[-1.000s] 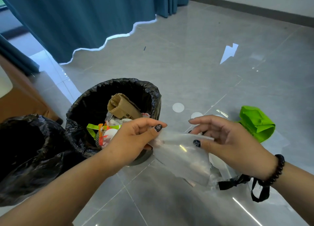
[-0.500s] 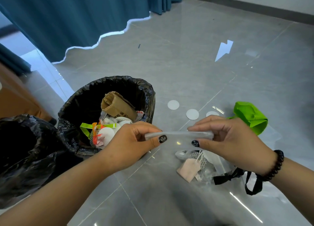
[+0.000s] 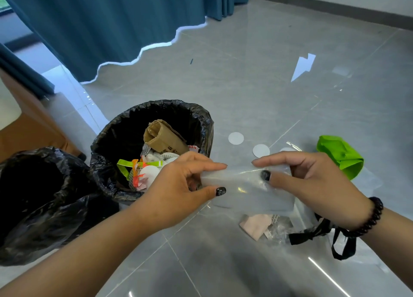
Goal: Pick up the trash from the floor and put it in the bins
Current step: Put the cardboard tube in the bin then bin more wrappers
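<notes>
Floor: glossy grey tile floor (image 3: 257, 84), teal curtain (image 3: 107, 28) upper left.
Lower right: black ribbon (image 3: 312, 235) and pale wrappers (image 3: 257, 226) lie under the hands.
Hands: left hand (image 3: 178, 189) and right hand (image 3: 312, 182) each pinch an end of a folded clear plastic bag (image 3: 245, 189), frame centre, above the floor.
Left: two black-lined bins; nearer (image 3: 33, 207) lower left, farther (image 3: 201, 122) with brown cardboard.
Beyond: white paper discs (image 3: 235, 138), crumpled green bag (image 3: 342, 156).

Left of left hand (image 3: 178, 189): bin (image 3: 207, 127) mouth gapes, cardboard (image 3: 165, 138) juts up.
Beyond hands: bare floor (image 3: 245, 84).
Under right hand (image 3: 312, 185): litter (image 3: 257, 226).
</notes>
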The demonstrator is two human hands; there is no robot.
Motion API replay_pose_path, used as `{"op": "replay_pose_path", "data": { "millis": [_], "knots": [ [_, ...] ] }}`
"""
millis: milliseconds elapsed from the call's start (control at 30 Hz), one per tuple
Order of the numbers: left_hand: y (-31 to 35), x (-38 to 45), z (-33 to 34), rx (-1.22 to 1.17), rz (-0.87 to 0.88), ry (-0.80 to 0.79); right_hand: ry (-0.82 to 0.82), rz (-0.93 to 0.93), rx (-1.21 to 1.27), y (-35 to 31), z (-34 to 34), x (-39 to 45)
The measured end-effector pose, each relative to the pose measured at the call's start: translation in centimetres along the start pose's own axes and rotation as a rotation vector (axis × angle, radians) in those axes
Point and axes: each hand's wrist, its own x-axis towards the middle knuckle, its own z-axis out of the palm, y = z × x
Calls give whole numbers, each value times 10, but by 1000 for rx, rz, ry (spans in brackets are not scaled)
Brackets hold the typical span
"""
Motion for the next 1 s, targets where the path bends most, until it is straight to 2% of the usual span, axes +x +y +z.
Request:
{"op": "replay_pose_path", "data": {
  "millis": [133, 233, 400, 533, 767, 867, 1000],
  "knots": [
    [3, -2, -7, 59, 15, 37, -88, -2, -112, -3, 2, 3],
    [7, -4, -7, -56, -27, 22, -96, -61, -243, 3, 2, 5],
    [5, -5, -9, -175, -46, 12, -67, -117, -182, 8, 1, 10],
    [3, -5, -13, -156, -47, -2, -57, -51, -76, 6, 4, 11],
    [-1, -5, -9, -35, -64, -16, 23, -70, 50, 5, 9, 17],
    [-3, 0, -7, -54, -68, 11, -16, -123, 0, 8, 9, 19],
    [-4, 4, -9, -217, -125, 32, -79, -189, -182, 18, 4, 23]
  ]
}}
